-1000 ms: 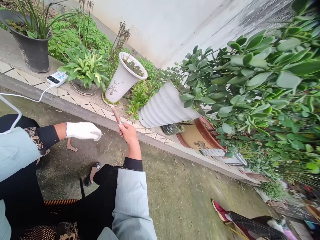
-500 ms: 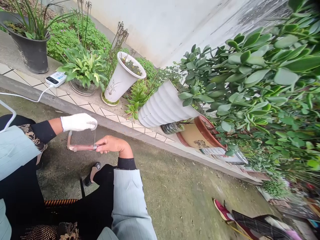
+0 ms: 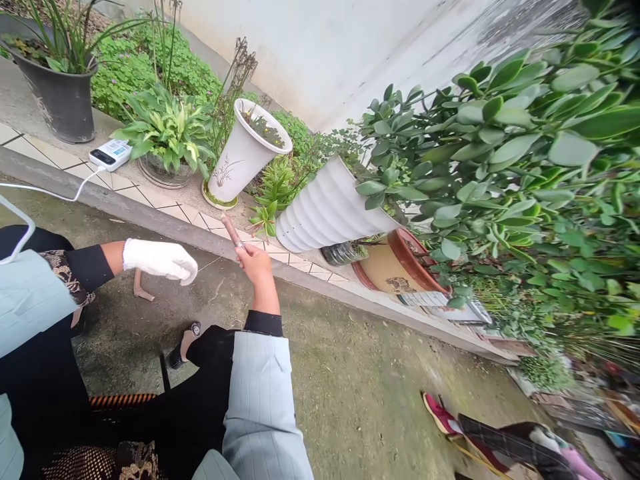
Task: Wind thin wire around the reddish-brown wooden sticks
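Note:
My left hand (image 3: 163, 260) wears a white glove and is closed, fingers curled in a pinch on a thin pale thread (image 3: 210, 265). The thread runs taut toward my right hand (image 3: 256, 262), which is bare and wrapped round the lower end of a pinkish-brown stick (image 3: 231, 230). The stick tilts up and away, its far end over the tiled ledge. Near my fingers a pale, shiny band shows on it; whether this is wound thread or tape I cannot tell. Below the glove, a bent brown piece (image 3: 141, 287) shows against the ground.
Along the tiled ledge (image 3: 175, 212) stand a black pot (image 3: 65, 100), a white flared pot (image 3: 237, 167), a ribbed white pot (image 3: 320, 207) and a brown-rimmed pot (image 3: 385, 263). A white device (image 3: 110, 155) with a cable lies there. Another person's red shoe (image 3: 440, 415) is at right.
My right hand has moved up and right, swinging the stick from level to steeply tilted. The thread between my hands now runs sideways and longer. My left hand has dropped slightly.

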{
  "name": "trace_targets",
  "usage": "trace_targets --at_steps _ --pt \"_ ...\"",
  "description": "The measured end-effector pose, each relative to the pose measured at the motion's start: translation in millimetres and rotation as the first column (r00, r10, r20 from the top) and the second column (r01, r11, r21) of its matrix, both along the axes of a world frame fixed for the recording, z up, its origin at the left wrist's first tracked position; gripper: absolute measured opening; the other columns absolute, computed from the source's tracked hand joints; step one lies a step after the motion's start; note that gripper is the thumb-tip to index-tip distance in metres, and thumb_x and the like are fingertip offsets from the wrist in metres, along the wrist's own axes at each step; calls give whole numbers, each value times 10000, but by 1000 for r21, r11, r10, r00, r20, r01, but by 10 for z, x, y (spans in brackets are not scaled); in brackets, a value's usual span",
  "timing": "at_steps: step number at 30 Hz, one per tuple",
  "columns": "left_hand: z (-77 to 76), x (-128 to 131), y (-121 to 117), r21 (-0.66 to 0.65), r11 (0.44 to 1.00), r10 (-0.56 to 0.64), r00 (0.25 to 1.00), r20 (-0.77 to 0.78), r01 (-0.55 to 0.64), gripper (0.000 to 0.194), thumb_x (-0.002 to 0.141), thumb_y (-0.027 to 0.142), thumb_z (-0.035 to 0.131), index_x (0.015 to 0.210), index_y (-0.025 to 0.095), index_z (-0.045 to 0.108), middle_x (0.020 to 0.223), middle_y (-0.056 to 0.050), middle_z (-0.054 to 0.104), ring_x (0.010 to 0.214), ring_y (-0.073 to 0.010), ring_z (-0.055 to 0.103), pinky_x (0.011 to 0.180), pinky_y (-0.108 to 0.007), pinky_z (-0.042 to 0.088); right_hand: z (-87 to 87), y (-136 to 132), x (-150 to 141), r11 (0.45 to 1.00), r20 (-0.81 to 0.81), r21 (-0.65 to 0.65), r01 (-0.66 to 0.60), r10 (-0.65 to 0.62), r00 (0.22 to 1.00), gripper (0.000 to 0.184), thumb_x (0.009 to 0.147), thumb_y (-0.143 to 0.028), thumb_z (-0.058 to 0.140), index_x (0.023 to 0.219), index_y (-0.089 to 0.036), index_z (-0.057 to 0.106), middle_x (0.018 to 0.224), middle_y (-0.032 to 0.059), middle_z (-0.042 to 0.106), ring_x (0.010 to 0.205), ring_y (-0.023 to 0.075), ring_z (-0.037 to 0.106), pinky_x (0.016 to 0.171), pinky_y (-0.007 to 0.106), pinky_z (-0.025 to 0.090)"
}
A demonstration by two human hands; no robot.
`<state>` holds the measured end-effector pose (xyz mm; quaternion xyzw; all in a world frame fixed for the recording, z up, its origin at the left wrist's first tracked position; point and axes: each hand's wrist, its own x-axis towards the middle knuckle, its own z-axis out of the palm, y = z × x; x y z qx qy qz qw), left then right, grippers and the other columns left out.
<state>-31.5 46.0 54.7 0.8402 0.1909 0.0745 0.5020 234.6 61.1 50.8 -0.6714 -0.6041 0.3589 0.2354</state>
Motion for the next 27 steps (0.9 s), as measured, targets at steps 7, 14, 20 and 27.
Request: trace_targets --at_steps 7,14,20,27 --pt "-5 -100 142 -164 952 283 950 136 -260 293 849 398 497 827 130 612 755 -57 612 586 -118 492 539 -223 399 -101 -128 -353 849 253 -347 -398 493 832 198 814 -321 572 822 -162 691 597 -21 543 528 84 446 531 216 315" --pt "-237 -194 291 30 857 510 855 93 -515 288 831 378 473 835 130 620 721 -28 615 593 -119 504 558 -216 403 -89 -317 -740 358 -339 -428 -830 788 514 314 803 -351 622 1037 -157 703 639 -32 570 544 59 471 552 182 374" --pt "-272 -183 349 254 808 561 826 -55 -532 269 812 322 439 777 143 637 719 -21 633 635 -143 522 591 -220 385 155 -305 -482 583 -454 -236 -777 641 619 314 767 -367 654 971 -130 694 671 -21 558 565 61 457 550 192 375" --pt "-217 26 69 195 958 223 974 -46 -210 253 838 301 460 800 152 661 705 -17 639 593 -130 509 577 -206 373 15 -88 -181 999 -375 1 -40 38 926 288 787 -420 556 828 -145 632 645 -17 528 496 66 420 483 201 339"
